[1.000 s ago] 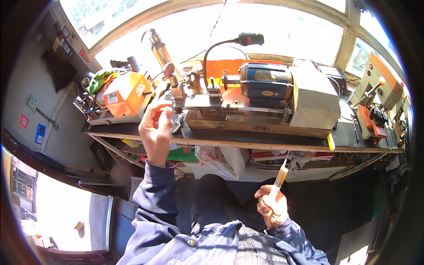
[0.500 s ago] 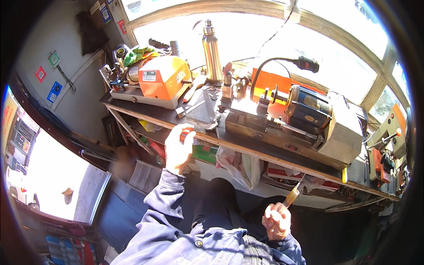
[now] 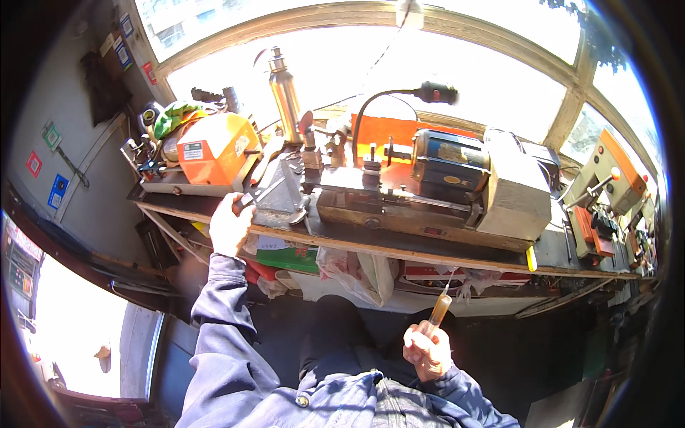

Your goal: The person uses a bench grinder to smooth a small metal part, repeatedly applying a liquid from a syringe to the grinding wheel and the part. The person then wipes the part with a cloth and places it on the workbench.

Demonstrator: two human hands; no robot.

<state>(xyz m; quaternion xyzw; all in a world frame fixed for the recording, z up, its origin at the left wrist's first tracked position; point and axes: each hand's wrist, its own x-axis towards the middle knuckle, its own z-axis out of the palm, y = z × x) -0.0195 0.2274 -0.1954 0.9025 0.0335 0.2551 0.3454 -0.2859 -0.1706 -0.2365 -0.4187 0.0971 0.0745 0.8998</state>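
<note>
My left hand (image 3: 230, 227) is at the bench's front edge, with its fingers closed around the end of a small metal block (image 3: 245, 201). Just behind the block, a thin metal bar (image 3: 269, 191) lies on a dark flat plate (image 3: 287, 188). Low in front of my body, my right hand (image 3: 427, 352) grips a syringe (image 3: 439, 311) holding amber liquid, its needle tilted upward. My right fingers wrap round the barrel's lower part and hide the plunger end.
On the bench stand an orange-covered machine (image 3: 220, 153) at left, a steel bottle (image 3: 286, 100), and a motor-driven lathe-like machine (image 3: 399, 214) with a bendable lamp (image 3: 437, 93) above. Another machine (image 3: 606, 178) is at far right. Plastic bags (image 3: 360, 274) hang below the bench edge.
My left hand has reached from in front of the bench to the small metal block and closed on it. The view has swung right. The syringe remains in my right hand, now more upright.
</note>
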